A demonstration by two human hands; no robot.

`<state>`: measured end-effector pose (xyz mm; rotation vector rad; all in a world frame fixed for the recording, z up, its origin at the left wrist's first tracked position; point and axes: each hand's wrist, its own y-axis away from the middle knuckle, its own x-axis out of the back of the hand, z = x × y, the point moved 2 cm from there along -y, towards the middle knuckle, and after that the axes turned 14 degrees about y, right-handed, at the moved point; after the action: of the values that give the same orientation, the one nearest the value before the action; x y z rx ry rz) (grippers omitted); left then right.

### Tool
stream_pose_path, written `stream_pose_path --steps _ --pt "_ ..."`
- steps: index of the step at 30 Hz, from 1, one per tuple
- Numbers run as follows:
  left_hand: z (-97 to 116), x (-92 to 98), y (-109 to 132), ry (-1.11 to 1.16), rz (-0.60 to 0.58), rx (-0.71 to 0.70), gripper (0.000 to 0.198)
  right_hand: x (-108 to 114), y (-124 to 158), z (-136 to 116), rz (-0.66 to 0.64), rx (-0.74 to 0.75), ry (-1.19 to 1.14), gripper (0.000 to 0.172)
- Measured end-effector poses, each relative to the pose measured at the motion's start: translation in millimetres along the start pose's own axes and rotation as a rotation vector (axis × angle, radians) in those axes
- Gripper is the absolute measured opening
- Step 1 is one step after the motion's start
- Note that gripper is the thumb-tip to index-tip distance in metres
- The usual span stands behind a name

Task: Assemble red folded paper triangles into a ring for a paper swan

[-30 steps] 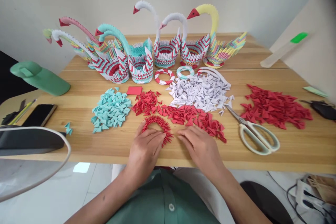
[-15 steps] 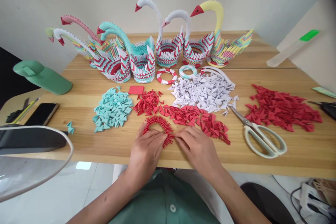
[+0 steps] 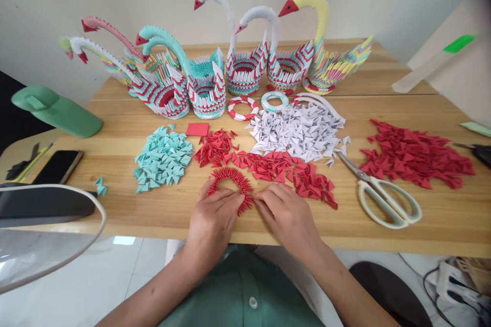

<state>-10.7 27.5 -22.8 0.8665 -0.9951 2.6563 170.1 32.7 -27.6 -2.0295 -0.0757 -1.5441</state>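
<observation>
A spiky ring of folded red paper pieces point(image 3: 230, 174) lies flat near the table's front edge. Over its lower left side, my left hand point(image 3: 215, 214) is closed on it, with fingertips reaching into the middle and hiding part of the ring. At the right rim, my right hand point(image 3: 286, 214) pinches with thumb and forefinger against the ring's edge; any single piece between those fingertips is hidden. Loose red folded triangles point(image 3: 268, 165) lie just behind both hands. Left of the ring is a heap of turquoise triangles point(image 3: 163, 158).
White triangles point(image 3: 297, 130) are heaped behind the red ones, with scissors point(image 3: 387, 204) and another red heap point(image 3: 418, 156) to the right. Several paper swans point(image 3: 245, 71) line the back, two finished rings point(image 3: 243, 108) before them. A green bottle point(image 3: 57, 112) and phone point(image 3: 57, 166) lie left.
The view has shifted slightly. Both hands stay at the red ring, with barely any visible movement of the fingers.
</observation>
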Motion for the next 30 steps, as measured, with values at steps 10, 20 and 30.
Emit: stream_pose_path --steps 10,20,30 --pt "-1.6 1.7 -0.7 0.002 -0.048 -0.003 0.019 -2.0 0.0 -6.1 0.018 0.021 0.113 0.023" --pt "-1.2 8.1 -1.6 0.04 -0.081 0.028 0.021 8.6 16.4 -13.6 0.016 -0.059 -0.072 0.015" --pt "1.9 2.4 -0.8 0.041 -0.035 0.021 0.019 -0.7 15.0 -21.4 0.029 -0.063 0.019 0.018"
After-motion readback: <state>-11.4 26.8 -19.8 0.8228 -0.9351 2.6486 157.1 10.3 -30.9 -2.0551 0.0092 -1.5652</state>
